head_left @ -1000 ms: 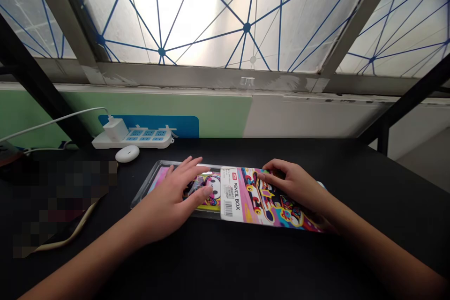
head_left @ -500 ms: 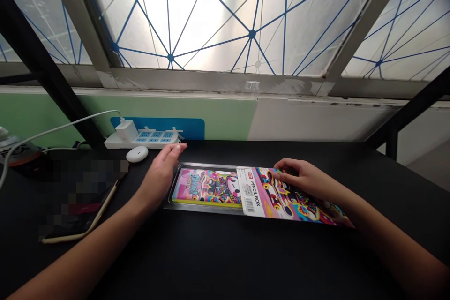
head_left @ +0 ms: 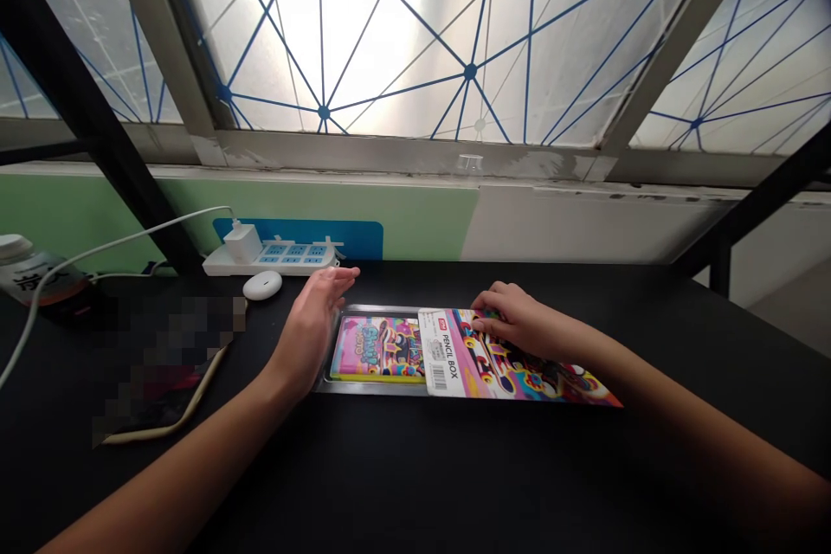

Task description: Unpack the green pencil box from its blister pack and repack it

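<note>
A colourful pencil box [head_left: 380,346] with a yellow lower edge lies in a clear plastic tray [head_left: 383,388] on the black desk. A printed card sleeve [head_left: 447,355] marked "PENCIL BOX" covers the right part of the tray. My left hand [head_left: 312,325] stands on edge at the tray's left end, fingers stretched out and holding nothing. Over the sleeve's upper edge, my right hand [head_left: 519,316] has its fingers bent and grips the card. Its forearm hides some of the sleeve's right side.
Behind my left hand sit a white round case [head_left: 262,285] and a power strip [head_left: 292,256] with a plugged-in charger [head_left: 242,242]. A partly blurred dark pouch [head_left: 169,389] with a pale edge lies left, near a bottle [head_left: 35,277] and a white cable [head_left: 130,234].
The sleeve has slid left with my right hand, so less of the pencil box shows. My left hand stays at the tray's left end. The view has shifted slightly.
</note>
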Demonstrator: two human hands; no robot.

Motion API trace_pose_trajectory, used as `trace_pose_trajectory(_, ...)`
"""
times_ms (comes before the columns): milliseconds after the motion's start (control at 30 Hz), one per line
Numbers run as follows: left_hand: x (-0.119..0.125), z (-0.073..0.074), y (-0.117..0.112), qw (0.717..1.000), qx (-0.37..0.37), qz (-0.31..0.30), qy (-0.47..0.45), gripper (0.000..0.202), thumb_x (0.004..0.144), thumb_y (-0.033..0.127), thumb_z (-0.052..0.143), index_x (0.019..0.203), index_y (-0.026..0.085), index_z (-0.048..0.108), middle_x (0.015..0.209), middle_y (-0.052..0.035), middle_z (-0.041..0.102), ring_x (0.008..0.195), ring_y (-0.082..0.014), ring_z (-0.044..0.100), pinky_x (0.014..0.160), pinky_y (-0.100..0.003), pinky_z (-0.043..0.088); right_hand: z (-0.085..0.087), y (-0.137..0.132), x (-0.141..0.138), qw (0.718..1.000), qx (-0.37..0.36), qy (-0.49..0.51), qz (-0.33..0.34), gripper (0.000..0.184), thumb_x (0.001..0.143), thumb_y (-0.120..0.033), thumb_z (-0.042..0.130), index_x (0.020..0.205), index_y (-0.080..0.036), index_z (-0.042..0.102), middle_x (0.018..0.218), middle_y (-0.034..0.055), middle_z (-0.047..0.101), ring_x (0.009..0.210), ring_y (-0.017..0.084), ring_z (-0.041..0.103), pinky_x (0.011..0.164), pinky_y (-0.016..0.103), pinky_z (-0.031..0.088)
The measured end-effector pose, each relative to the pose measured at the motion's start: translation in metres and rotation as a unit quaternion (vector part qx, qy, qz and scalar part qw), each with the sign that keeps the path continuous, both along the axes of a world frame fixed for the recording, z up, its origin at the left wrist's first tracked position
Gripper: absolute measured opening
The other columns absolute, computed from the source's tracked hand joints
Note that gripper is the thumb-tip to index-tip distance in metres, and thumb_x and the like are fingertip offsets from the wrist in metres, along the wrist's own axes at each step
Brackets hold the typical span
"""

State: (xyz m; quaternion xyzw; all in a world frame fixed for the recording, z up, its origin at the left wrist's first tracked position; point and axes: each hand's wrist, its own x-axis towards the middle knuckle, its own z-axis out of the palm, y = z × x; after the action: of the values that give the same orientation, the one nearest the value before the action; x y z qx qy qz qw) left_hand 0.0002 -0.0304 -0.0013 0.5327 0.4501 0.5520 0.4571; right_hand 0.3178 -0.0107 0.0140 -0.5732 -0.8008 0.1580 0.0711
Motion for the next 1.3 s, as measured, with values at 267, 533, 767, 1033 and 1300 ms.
trace_pose_trajectory(267,-0.008,0.003,-0.001,0.875,0.066,-0.086,0.472,0.053,0.093,0.059,0.047,0.129,0.023,0.061,0.136,-0.0118,0.062,0.134,-0.0351,0.048,0.115,-0.062,0.025,0.001,0.009,-0.009,0.996,-0.078,0.040,-0.017,0.049,0.087,-0.070,0.049,0.099,-0.026,0.066,0.094,0.0053,0.072,0.080,0.023,0.064,0.065,0.030,0.047)
trace_pose_trajectory(533,-0.014,0.002,0.002,0.796,0.074,-0.142,0.583,0.065,0.097,0.068,0.031,0.151,0.034,0.042,0.158,-0.0080,0.042,0.145,-0.0381,0.032,0.113,-0.074,0.005,0.002,0.005,0.011,0.990,-0.106,0.029,-0.090,0.054,0.072,-0.077,0.063,0.077,-0.024,0.064,0.077,0.0036,0.072,0.071,0.025,0.066,0.055,0.030,0.042)
trace_pose_trajectory(767,-0.030,0.006,0.006,0.769,0.044,-0.139,0.622,0.062,0.098,0.062,0.036,0.154,0.035,0.037,0.161,-0.0091,0.035,0.149,-0.0402,0.024,0.111,-0.075,0.006,-0.004,0.006,0.069,0.990,-0.110,0.034,-0.083,0.053,0.070,-0.075,0.065,0.080,-0.023,0.065,0.076,0.0018,0.070,0.072,0.024,0.063,0.058,0.030,0.044)
trace_pose_trajectory(1033,-0.021,0.009,0.001,0.775,0.093,-0.196,0.594,0.049,0.101,0.035,0.035,0.150,0.040,0.043,0.162,0.0007,0.031,0.151,-0.0326,0.022,0.116,-0.070,0.003,0.002,0.003,0.091,0.978,-0.186,0.073,-0.062,0.048,0.072,-0.072,0.067,0.076,-0.024,0.069,0.066,-0.0021,0.061,0.060,0.017,0.053,0.050,0.026,0.035)
trace_pose_trajectory(1300,-0.022,0.007,0.003,0.770,0.076,-0.200,0.602,0.059,0.097,0.066,0.039,0.150,0.040,0.041,0.163,0.0004,0.026,0.152,-0.0331,0.018,0.119,-0.065,0.003,0.002,0.003,0.100,0.974,-0.205,0.079,-0.050,0.047,0.079,-0.070,0.062,0.085,-0.026,0.073,0.071,-0.0010,0.064,0.064,0.018,0.055,0.053,0.026,0.039)
